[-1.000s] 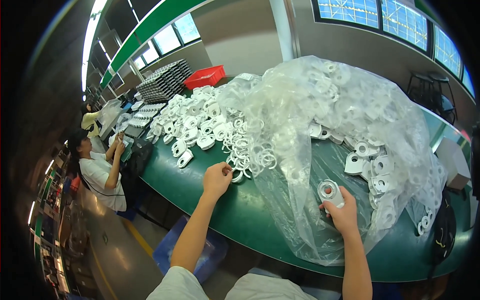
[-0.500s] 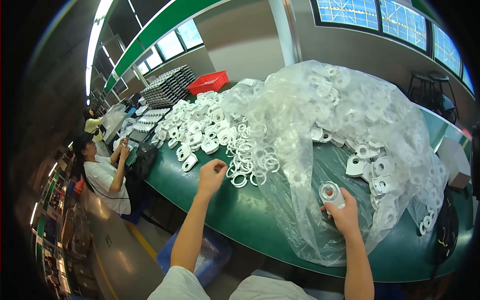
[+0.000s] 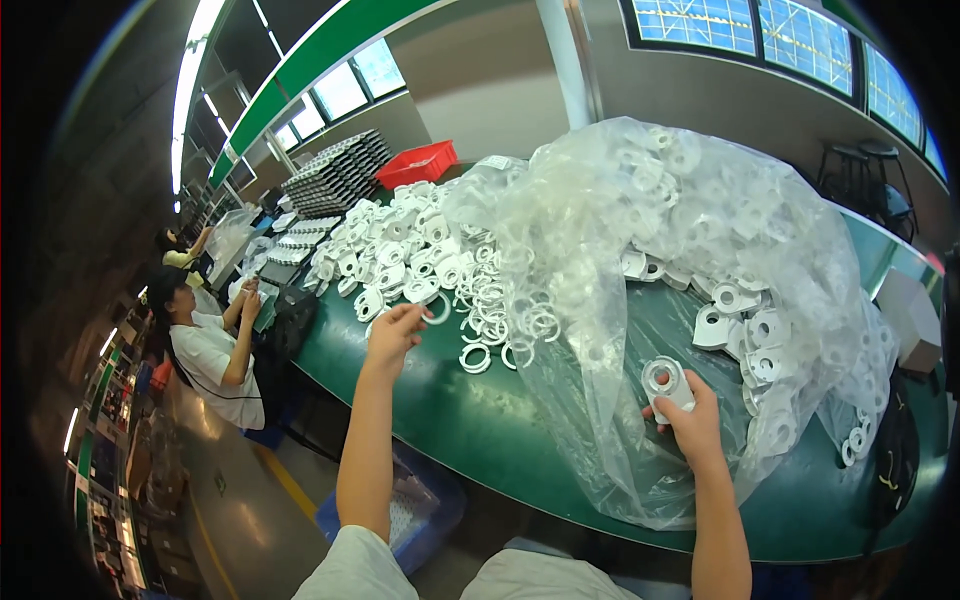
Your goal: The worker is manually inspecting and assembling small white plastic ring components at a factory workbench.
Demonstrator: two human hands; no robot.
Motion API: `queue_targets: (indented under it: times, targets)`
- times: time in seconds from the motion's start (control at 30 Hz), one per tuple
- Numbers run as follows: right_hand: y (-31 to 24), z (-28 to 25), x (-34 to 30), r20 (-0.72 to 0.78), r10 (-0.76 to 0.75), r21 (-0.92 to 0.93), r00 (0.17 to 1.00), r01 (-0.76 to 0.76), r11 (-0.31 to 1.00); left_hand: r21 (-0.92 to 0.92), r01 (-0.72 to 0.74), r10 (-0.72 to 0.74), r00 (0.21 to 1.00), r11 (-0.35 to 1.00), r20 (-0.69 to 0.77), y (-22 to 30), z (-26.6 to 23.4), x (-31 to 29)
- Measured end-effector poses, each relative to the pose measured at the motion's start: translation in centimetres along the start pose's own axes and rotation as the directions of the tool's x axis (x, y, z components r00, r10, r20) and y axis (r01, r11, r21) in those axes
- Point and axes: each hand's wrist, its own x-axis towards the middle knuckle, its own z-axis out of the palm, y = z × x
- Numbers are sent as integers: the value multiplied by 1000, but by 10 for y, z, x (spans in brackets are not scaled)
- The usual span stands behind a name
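Note:
My left hand (image 3: 396, 336) pinches a thin white plastic ring (image 3: 438, 308) at its edge, held over the green table. Close behind it lie loose white rings (image 3: 486, 322) and a heap of white plastic housings (image 3: 395, 250), each with a round hole. My right hand (image 3: 690, 415) grips one white housing (image 3: 668, 384), its round opening facing up, above a clear plastic sheet. To the right, a large clear plastic bag (image 3: 600, 230) drapes over many more housings; several of them (image 3: 762, 345) spill out beside my right hand.
A red bin (image 3: 417, 162) and stacked grey trays (image 3: 336, 172) stand at the far left of the green table (image 3: 450, 420). A person in a white shirt (image 3: 215, 350) works along the left. A white box (image 3: 908, 322) sits at the right end; a blue crate (image 3: 425, 505) is below the edge.
My left hand has moved left and slightly up, and a white ring now shows in its fingers. The right hand with its housing has barely shifted.

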Motion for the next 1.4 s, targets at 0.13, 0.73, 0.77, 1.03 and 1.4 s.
queue_targets:
  times: [0.13, 0.73, 0.77, 1.03, 1.4]
  targets:
    - [0, -1, 5, 4, 36, 135, 999, -36, 990, -269, -60, 74, 996, 961, 43, 34, 38, -18]
    - [6, -25, 15, -267, 18, 285, 963, 61, 956, 189, -742, 421, 548, 643, 723, 3, 252, -60]
    - [7, -24, 16, -258, 25, 284, 966, 51, 957, 201, -727, 426, 578, 657, 696, -1, 249, -59]
    - [6, -22, 14, -244, 54, 296, 968, 21, 955, 133, -781, 529, 527, 611, 666, 3, 252, -61]
    - [1, -13, 11, -39, 97, 260, 995, -83, 962, -46, -902, 767, 336, 429, 546, 6, 266, -79]
